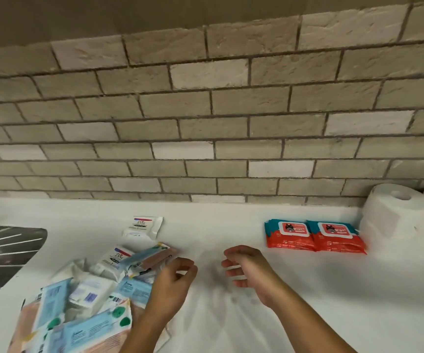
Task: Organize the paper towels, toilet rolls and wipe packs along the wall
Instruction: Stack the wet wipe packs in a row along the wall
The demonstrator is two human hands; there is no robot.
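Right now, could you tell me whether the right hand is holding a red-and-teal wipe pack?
No, the right hand is empty, and both red-and-teal wipe packs lie flat on the white counter.

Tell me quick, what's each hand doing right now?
Left hand: fingers curled at the edge of the blue and peach plastic wipe pack; grip cannot be told.
Right hand: open, loosely curled, holding nothing.

white counter [231,327], wipe packs [314,236], toilet rolls [394,215]
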